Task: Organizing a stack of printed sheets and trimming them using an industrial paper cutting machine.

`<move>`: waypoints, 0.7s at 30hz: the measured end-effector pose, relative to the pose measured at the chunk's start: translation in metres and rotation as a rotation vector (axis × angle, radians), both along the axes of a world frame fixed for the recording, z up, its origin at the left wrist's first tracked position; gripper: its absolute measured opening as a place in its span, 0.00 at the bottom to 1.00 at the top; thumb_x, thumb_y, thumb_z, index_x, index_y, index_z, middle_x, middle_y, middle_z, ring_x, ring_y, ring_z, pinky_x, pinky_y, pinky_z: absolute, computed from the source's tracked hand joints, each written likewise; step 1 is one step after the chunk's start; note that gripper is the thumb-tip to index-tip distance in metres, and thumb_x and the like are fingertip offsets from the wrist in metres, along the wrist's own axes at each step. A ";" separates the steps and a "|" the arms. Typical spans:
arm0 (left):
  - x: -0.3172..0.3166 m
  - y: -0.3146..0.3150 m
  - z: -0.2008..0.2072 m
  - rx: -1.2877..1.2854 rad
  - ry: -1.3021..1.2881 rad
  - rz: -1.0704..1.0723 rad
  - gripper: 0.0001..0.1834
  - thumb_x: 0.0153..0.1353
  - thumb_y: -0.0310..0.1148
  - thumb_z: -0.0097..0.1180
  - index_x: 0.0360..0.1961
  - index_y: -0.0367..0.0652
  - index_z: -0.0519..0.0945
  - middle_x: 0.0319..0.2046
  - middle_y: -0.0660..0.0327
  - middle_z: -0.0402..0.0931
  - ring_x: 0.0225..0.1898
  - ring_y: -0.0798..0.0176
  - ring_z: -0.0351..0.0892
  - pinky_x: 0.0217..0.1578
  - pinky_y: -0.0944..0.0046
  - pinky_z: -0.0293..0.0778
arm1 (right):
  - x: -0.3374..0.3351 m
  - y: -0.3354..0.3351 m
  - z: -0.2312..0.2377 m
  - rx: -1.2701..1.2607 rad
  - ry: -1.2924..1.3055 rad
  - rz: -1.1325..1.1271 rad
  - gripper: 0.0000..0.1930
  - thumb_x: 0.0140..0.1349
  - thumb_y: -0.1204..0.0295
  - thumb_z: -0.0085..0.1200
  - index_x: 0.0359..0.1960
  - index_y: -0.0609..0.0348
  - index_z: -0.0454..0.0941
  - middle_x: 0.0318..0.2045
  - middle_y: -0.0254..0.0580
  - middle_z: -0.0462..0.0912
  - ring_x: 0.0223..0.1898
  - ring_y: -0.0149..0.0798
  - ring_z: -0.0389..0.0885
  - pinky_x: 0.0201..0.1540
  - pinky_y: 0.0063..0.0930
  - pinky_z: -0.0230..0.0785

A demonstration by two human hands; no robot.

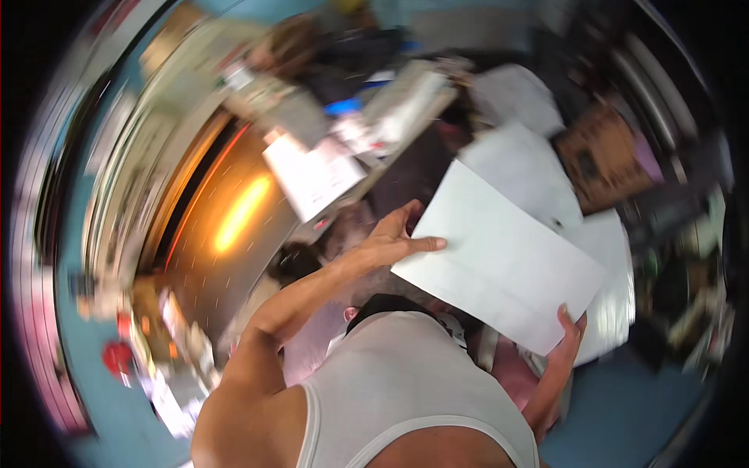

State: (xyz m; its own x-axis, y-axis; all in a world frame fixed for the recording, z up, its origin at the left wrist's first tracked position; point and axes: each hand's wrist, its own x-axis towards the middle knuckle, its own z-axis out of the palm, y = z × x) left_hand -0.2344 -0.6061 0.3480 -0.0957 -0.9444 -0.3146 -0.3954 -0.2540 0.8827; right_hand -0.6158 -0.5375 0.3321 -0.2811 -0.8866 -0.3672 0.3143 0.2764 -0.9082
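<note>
- Head view: blue floor point(640, 409) spread at the near right, beneath the blurred surroundings.
- A dark panel with an orange glow point(239, 214) lay to the left, streaked by blur.
- The person's white sleeveless top point(413, 382) filled the near middle.
- A large white sheet point(503, 257) was right of the middle, held tilted in front of the person between both hands.
- Pale, white-covered bundles point(521, 168) lay beyond the sheet and to its right.
- A brown cardboard box point(605, 160) stood at the far right, beside those bundles.
- A smaller white paper point(312, 175) lay far left of the sheet, well apart from it.
- The left hand point(396, 238) had its fingers clamped on the sheet's left edge, thumb on top.
- The right hand point(568, 335) had its fingers clamped on the near right corner, thumb on top.
- A blue-topped white container point(347, 125), blurred, was beyond the smaller paper.
</note>
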 end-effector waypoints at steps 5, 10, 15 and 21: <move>0.164 0.169 -0.022 -0.006 0.092 0.412 0.53 0.49 0.49 0.74 0.67 0.27 0.61 0.55 0.41 0.74 0.49 0.54 0.78 0.51 0.59 0.71 | 0.162 -0.019 -0.010 -0.030 -0.064 0.445 0.35 0.52 0.81 0.62 0.64 0.64 0.65 0.54 0.48 0.76 0.55 0.46 0.75 0.60 0.38 0.67; 0.274 0.313 -0.039 -0.190 0.314 0.849 0.40 0.47 0.31 0.76 0.60 0.36 0.68 0.52 0.54 0.76 0.54 0.58 0.74 0.60 0.58 0.68 | 0.362 -0.026 -0.039 -0.223 0.003 0.952 0.37 0.44 0.83 0.67 0.60 0.64 0.67 0.53 0.46 0.77 0.54 0.43 0.77 0.60 0.35 0.67; 0.382 0.387 -0.058 -0.392 0.254 1.023 0.33 0.47 0.21 0.73 0.54 0.38 0.70 0.50 0.57 0.76 0.52 0.62 0.75 0.58 0.59 0.71 | 0.554 -0.023 -0.061 -0.526 0.058 1.294 0.38 0.42 0.78 0.71 0.59 0.64 0.68 0.50 0.45 0.79 0.53 0.39 0.77 0.59 0.33 0.68; 0.472 0.410 -0.080 -0.460 0.087 1.212 0.37 0.46 0.17 0.71 0.58 0.39 0.68 0.53 0.60 0.76 0.56 0.62 0.73 0.61 0.59 0.69 | 0.703 -0.017 -0.069 -0.824 0.255 1.372 0.34 0.41 0.72 0.73 0.53 0.63 0.72 0.48 0.47 0.80 0.52 0.39 0.78 0.57 0.33 0.69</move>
State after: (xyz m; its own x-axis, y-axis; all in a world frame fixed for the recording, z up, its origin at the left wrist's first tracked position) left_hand 0.2377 -0.1957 0.2678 0.8863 -0.4625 0.0235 -0.0663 -0.0765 0.9949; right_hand 0.0875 -0.5544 0.2628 0.8702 -0.4306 0.2396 0.0806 -0.3555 -0.9312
